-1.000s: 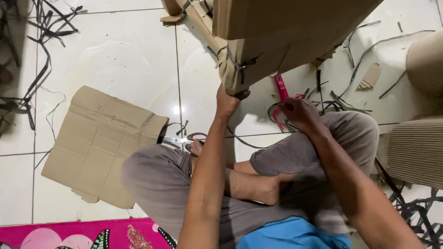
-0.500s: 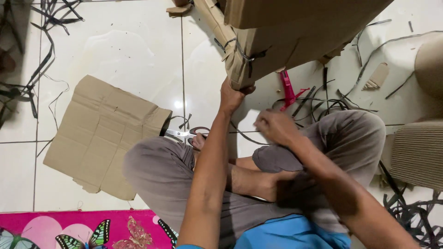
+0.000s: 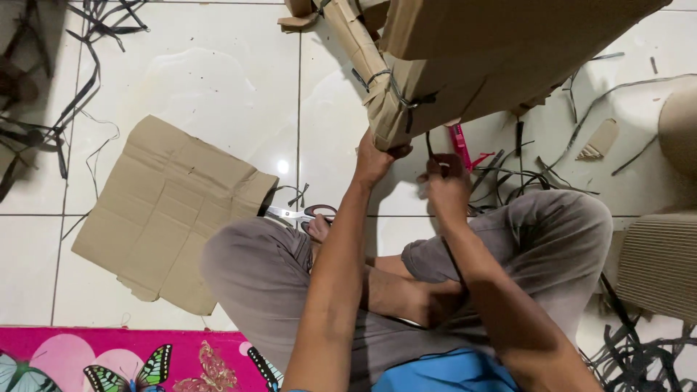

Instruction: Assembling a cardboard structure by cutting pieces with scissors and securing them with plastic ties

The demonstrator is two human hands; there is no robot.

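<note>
I sit cross-legged on a white tiled floor. My left hand (image 3: 377, 156) grips the lower corner of a large folded cardboard piece (image 3: 494, 51) held up in front of me. Black plastic strap is tied around that corner (image 3: 396, 91). My right hand (image 3: 444, 185) is just below the cardboard, fingers pinched on a thin black strap (image 3: 430, 145) that hangs from it. The hand looks blurred.
A flat sheet of cardboard (image 3: 163, 210) lies on the floor at left. Scissors (image 3: 301, 214) rest by my knee. A pink tool (image 3: 461, 145) and black strap scraps (image 3: 523, 174) lie ahead. Corrugated pieces (image 3: 657, 265) sit at right. A pink butterfly mat (image 3: 109, 359) is behind.
My right hand left the floor near the pink tool and rose to the hanging black strap under the cardboard. My left hand kept its grip on the cardboard corner.
</note>
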